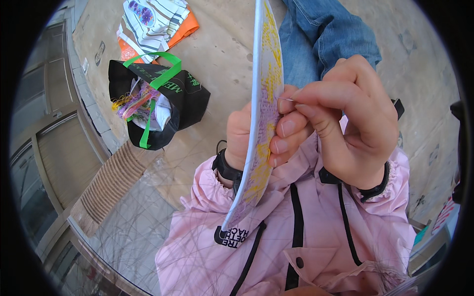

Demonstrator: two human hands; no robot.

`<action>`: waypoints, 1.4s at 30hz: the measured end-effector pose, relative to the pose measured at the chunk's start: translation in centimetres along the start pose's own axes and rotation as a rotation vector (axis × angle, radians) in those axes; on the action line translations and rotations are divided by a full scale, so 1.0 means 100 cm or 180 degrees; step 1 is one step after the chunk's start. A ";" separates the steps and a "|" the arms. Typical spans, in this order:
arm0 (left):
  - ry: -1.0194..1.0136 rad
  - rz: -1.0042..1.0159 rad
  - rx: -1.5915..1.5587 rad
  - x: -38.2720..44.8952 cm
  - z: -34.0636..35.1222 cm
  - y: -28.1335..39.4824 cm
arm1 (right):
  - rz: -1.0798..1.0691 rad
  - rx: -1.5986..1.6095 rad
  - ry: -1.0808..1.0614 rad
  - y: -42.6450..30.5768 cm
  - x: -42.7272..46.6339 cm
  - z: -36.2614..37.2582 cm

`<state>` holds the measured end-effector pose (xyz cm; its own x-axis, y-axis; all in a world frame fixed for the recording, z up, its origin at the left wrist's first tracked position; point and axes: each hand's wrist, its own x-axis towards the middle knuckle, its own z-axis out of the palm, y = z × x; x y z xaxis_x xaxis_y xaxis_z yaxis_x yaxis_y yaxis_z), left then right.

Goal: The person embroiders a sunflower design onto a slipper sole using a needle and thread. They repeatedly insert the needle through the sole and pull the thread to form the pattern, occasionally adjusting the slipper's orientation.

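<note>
A flat embroidery piece [263,122] with a pale edge stands nearly edge-on before me, its visible face covered in yellow and purple stitches. My left hand [292,138] grips it, with the palm behind it and the fingertips showing at the stitched face. Between the thumb and forefinger of my right hand [348,111] is a thin sewing needle [287,99], its far end at the stitched face beside my left fingertips. Whether thread runs from the needle cannot be made out.
A black bag [192,107] with green handles holds colourful thread skeins [139,100] and white cloth. Beyond it lie folded striped fabric [159,33] and an orange cloth [185,27]. A ribbed brown mat [111,185] lies near glazed doors [70,155]. Jeans-clad legs [326,29] extend ahead.
</note>
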<state>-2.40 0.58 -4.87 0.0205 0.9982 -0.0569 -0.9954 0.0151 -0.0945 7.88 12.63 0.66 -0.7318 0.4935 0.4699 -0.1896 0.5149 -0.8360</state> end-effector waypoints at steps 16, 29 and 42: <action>0.0042 0.0110 0.0119 -0.002 -0.003 -0.002 | 0.0036 -0.0073 -0.0026 -0.002 0.001 0.002; 0.1053 0.1375 0.2340 0.002 0.041 -0.007 | 0.0392 0.0579 0.0184 0.024 -0.009 0.005; 0.0992 0.1376 0.2359 0.001 0.046 -0.006 | 0.0892 0.1889 -0.0069 0.034 -0.019 0.002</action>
<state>-2.24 0.96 -0.23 -0.4511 0.8661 -0.2151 -0.7252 -0.2153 0.6539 8.55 13.30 -3.16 -0.8178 0.5354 0.2111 -0.3144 -0.1083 -0.9431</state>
